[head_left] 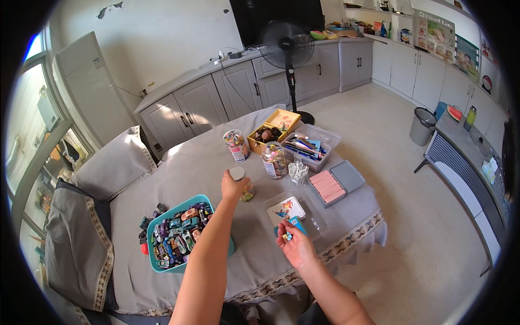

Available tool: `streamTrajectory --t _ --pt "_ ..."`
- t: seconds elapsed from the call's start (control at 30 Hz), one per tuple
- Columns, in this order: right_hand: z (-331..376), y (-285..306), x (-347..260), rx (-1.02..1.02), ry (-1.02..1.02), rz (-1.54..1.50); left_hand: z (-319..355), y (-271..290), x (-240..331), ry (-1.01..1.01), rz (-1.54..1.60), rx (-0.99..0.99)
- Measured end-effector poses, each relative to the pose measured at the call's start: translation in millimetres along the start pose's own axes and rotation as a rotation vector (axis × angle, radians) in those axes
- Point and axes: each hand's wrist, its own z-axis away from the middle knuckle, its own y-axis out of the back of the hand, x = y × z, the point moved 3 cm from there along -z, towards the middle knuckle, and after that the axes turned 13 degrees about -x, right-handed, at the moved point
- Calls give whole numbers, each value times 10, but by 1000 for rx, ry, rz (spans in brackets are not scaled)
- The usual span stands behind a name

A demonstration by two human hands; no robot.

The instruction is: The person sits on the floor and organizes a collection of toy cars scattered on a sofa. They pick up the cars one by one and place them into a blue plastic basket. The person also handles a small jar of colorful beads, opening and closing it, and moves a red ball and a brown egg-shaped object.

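Grey lid (236, 173) gripped by left hand (233, 187) atop jar (247, 190); right hand (293, 245) cupped around small beads (287, 236). Best keep jar steady.

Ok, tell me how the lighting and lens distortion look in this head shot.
Head view: bright, even daylight from the windows at left, slightly blown out there; strong fisheye bend, with a black rim and curved cabinets; the centre is sharp, with the left hand on a jar lid and the right hand clear.
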Motion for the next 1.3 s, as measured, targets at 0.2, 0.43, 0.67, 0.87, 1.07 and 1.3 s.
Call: streamTrajectory --t 0.2,0.43,0.67,0.87,1.07,1.3 --pt "14 106 -131 -23 -5 28 214 79 394 2 43 119" --pt "-25 19 -149 30 20 162 1071 901 1370 -401 179 119" --pt "81 -194 -46 -82 -128 473 2451 961 780 -283 130 -178" --pt "197 -334 244 -158 71 1160 2759 478 219 -212 109 -164" --pt "216 -468 443 -151 413 1922 2753 186 -49 -203 543 -209" --pt "231 -570 478 -72 564 2186 2804 157 -12 -174 374 -170"
